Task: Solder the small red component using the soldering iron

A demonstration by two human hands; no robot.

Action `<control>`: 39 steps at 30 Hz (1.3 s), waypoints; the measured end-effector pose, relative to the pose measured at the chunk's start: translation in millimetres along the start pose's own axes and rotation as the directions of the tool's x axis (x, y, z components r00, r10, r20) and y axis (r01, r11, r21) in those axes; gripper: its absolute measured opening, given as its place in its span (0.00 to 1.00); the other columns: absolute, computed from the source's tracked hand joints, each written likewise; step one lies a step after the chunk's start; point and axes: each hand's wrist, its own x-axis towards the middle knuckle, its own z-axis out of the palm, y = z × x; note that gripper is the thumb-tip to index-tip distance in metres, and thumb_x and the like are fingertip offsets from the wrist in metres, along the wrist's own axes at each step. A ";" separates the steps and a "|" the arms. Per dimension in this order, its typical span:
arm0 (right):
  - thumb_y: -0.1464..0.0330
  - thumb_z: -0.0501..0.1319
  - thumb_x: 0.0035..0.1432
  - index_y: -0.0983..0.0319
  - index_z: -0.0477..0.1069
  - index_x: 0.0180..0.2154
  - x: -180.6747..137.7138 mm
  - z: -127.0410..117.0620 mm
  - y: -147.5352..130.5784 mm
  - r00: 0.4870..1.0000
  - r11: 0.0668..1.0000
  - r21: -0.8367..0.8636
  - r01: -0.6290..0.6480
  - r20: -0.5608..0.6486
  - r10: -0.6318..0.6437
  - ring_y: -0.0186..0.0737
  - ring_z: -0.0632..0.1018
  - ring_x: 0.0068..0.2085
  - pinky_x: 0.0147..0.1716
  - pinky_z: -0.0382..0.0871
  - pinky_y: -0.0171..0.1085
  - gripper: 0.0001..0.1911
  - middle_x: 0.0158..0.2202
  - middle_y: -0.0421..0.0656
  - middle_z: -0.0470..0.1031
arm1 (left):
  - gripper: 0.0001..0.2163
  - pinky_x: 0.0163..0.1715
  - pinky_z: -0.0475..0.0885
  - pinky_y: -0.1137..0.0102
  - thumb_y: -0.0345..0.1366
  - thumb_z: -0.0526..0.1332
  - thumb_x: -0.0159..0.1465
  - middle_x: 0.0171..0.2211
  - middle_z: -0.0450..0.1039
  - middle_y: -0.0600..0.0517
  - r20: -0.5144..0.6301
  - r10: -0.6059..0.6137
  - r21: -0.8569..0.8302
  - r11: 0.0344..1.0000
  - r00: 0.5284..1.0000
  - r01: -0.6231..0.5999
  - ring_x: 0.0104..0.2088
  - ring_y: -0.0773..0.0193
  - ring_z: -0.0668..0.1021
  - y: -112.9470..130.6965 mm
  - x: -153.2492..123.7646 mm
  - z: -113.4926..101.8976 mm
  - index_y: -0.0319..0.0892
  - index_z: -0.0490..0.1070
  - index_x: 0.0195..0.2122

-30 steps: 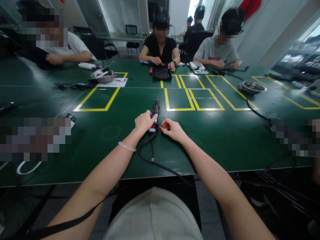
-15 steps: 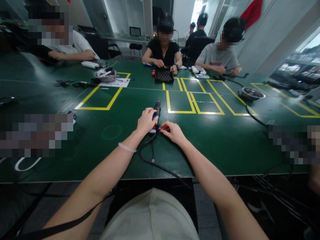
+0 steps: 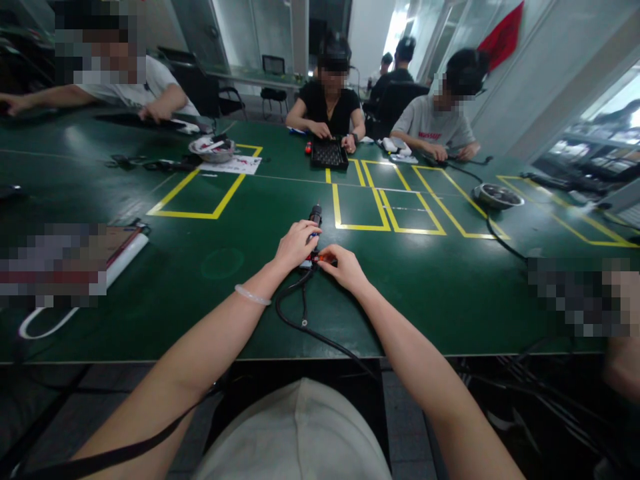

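Note:
A black electric screwdriver [image 3: 315, 215] lies on the green table, its thin bit pointing away from me. My left hand [image 3: 296, 243] is closed over the screwdriver's body and hides much of it. Close to its cable end, my right hand [image 3: 341, 264] pinches a small orange piece [image 3: 323, 258]; the fingers cover most of it, so its kind does not show. Red and white parts sit at the tool's rear, partly hidden. From there a black cable [image 3: 281, 308] loops toward the table's front edge, with a short lead ending in a ring [image 3: 304, 323].
Yellow tape outlines [image 3: 363, 228] mark the green table [image 3: 200, 320]. A bowl of small items [image 3: 213, 149] stands left of centre, a metal bowl [image 3: 499, 196] at right. Across from me, a person works at a black tray [image 3: 329, 155]; other people sit on either side.
My hands stay on the screwdriver, with only slight shifts of the fingers. At the far left, a person's arms have spread apart over a dark, flat item.

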 end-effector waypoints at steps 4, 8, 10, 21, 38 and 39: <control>0.69 0.61 0.58 0.61 0.73 0.38 -1.1 -0.4 -0.9 1.000 1.000 0.002 0.024 -0.012 -0.024 0.37 0.76 0.35 0.38 0.69 0.36 0.06 0.36 0.43 0.76 | 0.14 0.56 0.67 0.61 0.37 0.52 0.66 0.54 0.70 0.50 0.010 0.003 -0.022 1.000 1.000 -0.003 0.53 0.57 0.70 -0.2 0.5 -0.3 0.45 0.75 0.47; 0.69 0.59 0.57 0.62 0.71 0.39 -1.5 -0.5 0.4 1.000 0.998 0.061 0.011 -0.011 -0.011 0.36 0.75 0.34 0.38 0.69 0.36 0.06 0.34 0.42 0.75 | 0.16 0.57 0.65 0.60 0.39 0.50 0.68 0.54 0.70 0.50 0.033 0.009 -0.051 0.999 0.999 -0.007 0.54 0.57 0.70 0.6 -1.8 -2.2 0.45 0.75 0.48; 0.68 0.60 0.56 0.61 0.70 0.38 -1.4 -0.8 1.0 1.000 0.993 0.112 -0.020 -0.004 0.021 0.35 0.75 0.32 0.37 0.69 0.35 0.06 0.32 0.40 0.75 | 0.16 0.59 0.63 0.59 0.40 0.50 0.68 0.56 0.69 0.49 0.066 0.015 -0.062 0.998 0.998 -0.011 0.56 0.57 0.68 1.9 -4.7 -3.6 0.45 0.75 0.49; 0.72 0.53 0.53 0.60 0.63 0.35 -1.4 -5.0 8.2 0.992 0.950 0.289 -0.117 -0.006 0.124 0.36 0.76 0.33 0.39 0.70 0.37 0.06 0.31 0.38 0.74 | 0.20 0.64 0.53 0.51 0.51 0.56 0.64 0.66 0.56 0.47 0.260 0.062 -0.015 0.998 0.964 -0.061 0.68 0.48 0.53 10.1 -19.4 -11.8 0.47 0.73 0.51; 0.74 0.52 0.52 0.60 0.64 0.35 -1.5 -4.9 9.7 0.990 0.960 0.247 -0.132 -0.005 0.138 0.36 0.76 0.35 0.40 0.69 0.37 0.08 0.35 0.40 0.76 | 0.08 0.45 0.71 0.56 0.42 0.62 0.58 0.64 0.60 0.55 0.211 -0.092 0.282 0.959 0.973 0.029 0.45 0.51 0.76 36.0 -22.8 -17.6 0.47 0.74 0.37; 0.74 0.52 0.52 0.60 0.65 0.35 -1.7 -5.8 9.4 0.990 0.960 0.245 -0.135 -0.005 0.140 0.36 0.76 0.35 0.40 0.69 0.37 0.08 0.35 0.40 0.76 | 0.08 0.44 0.71 0.56 0.42 0.62 0.58 0.64 0.61 0.55 0.212 -0.094 0.293 0.956 0.973 0.028 0.45 0.50 0.76 35.8 -22.9 -18.7 0.47 0.74 0.37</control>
